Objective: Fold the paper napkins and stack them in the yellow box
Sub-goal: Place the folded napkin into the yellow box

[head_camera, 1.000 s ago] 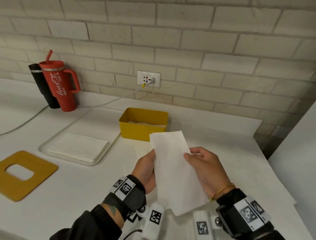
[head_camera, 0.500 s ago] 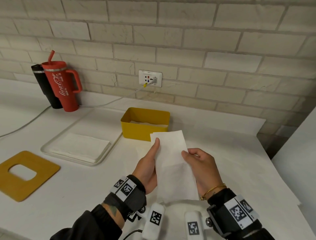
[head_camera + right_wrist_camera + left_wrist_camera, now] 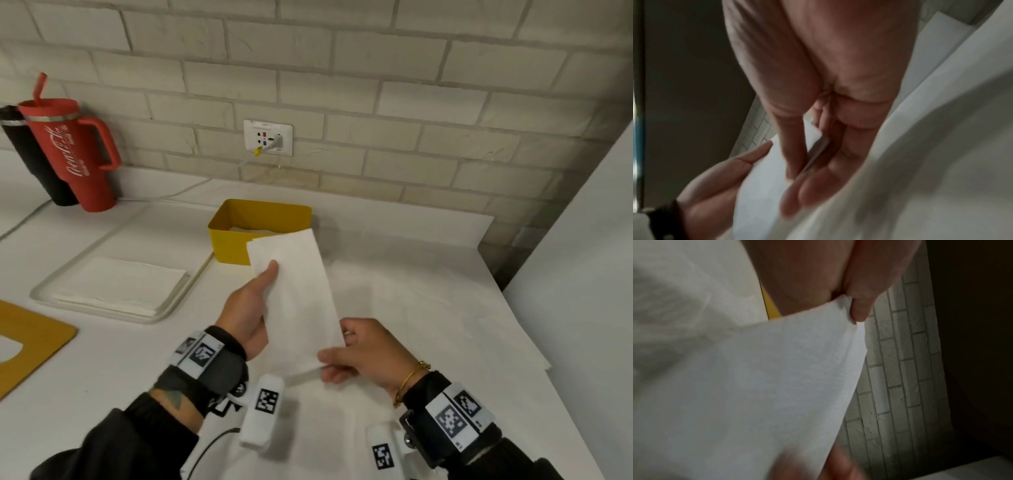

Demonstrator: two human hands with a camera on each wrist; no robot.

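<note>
Head view shows a long, narrow, white paper napkin (image 3: 296,291), already folded into a strip, held in the air above the white surface (image 3: 428,308) just in front of the open yellow rectangular box (image 3: 230,244). The left hand (image 3: 248,313) pinches its far end, thumb on top and fingers underneath; the left wrist view confirms a fingertip pressed against the napkin's edge. The right hand (image 3: 364,353) grips the near end, with thumb and fingers clamped on the paper, though the right wrist view is too blurred to show exactly how the layers lie.

The step in hand looks like the second fold: the strip is still too long for the box. The next move probably calls for bringing the near end up to meet the far end, matching the corners, then pressing the crease flat before lowering the napkin into the box.

Inside the yellow box, something pale lies low against the walls, likely napkins already stacked. To the left, a clear shallow tray (image 3: 44,284) holds a flat pile of unfolded white napkins (image 3: 120,286) still waiting.
</note>
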